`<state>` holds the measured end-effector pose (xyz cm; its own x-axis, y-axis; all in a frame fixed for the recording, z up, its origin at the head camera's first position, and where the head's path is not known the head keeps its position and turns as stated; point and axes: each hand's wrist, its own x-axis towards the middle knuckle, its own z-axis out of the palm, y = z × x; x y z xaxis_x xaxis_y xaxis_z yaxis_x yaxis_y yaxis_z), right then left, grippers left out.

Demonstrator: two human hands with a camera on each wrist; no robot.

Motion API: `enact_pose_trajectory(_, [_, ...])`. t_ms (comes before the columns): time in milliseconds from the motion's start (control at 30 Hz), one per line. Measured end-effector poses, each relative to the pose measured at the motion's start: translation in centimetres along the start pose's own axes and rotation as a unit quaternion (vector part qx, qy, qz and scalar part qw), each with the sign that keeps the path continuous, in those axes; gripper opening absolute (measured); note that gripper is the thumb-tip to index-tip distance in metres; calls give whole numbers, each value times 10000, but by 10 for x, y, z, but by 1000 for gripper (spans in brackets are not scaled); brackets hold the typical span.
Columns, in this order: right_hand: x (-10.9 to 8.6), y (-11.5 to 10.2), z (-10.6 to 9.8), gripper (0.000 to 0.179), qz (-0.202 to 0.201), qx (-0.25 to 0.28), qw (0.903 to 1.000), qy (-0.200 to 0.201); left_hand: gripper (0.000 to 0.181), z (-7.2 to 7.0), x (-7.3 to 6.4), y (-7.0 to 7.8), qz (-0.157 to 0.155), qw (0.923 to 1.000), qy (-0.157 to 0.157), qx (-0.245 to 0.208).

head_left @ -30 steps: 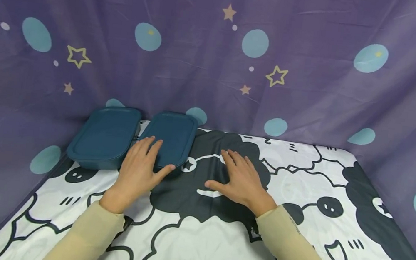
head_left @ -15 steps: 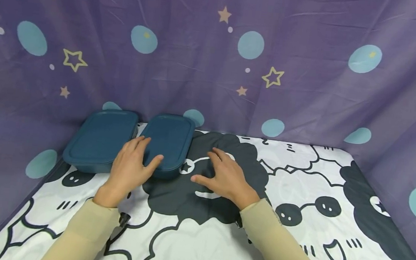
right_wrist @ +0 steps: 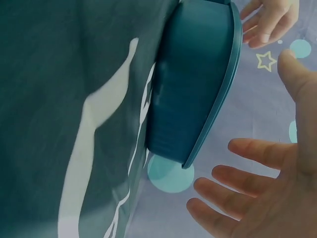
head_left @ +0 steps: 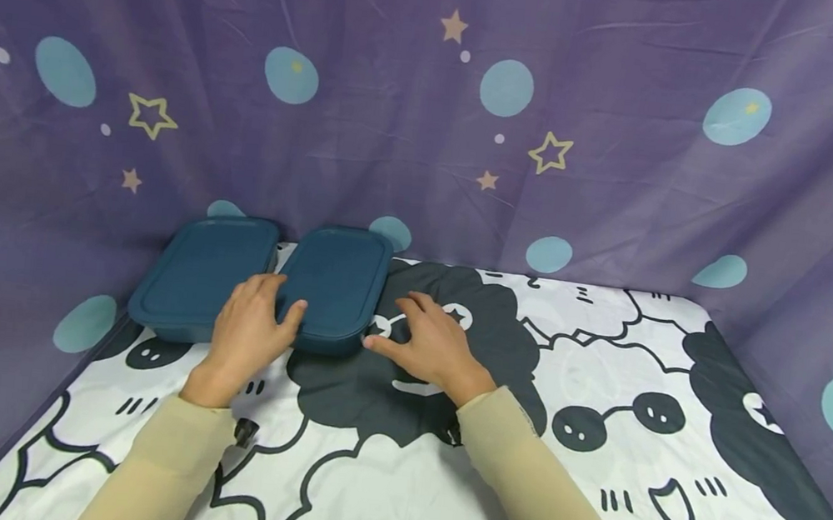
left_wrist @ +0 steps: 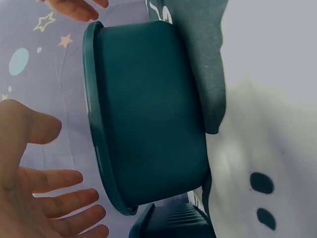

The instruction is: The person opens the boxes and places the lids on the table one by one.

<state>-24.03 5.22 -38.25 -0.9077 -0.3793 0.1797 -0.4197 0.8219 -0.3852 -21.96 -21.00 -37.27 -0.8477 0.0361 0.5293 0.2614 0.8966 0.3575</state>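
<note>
Head view: left hand [head_left: 247,334] and right hand [head_left: 429,343] flank the blue box [head_left: 334,286], just beside a second box [head_left: 212,270]; a reach, I'd judge. Left wrist view: fingers [left_wrist: 69,204] spread, empty. Right wrist view: fingers [right_wrist: 245,180] apart; gripping would call for closing inward.

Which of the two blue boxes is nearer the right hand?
The box on the right, beside the right hand; the box on the left stands farther away.

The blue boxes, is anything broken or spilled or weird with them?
No, nothing stands out. The left box and right box rest side by side on the cloth, and both look closed. I see no cracks on the parts that show, and no spill.
</note>
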Motion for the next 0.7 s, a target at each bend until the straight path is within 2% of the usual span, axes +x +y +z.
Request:
enact_pose_trajectory(400, [18,-15,12,85,284,633,9975,-90,37,5,-1,-5,-363,9992,-121,62])
enact_pose_trajectory(600, [23,-22,19,74,342,1167,9925,-155,37,6,0,-8,-528,9985,-132,114])
enact_pose_trajectory(700, [25,-26,21,69,475,1472,9879,-101,37,6,0,-9,-488,9986,-91,176])
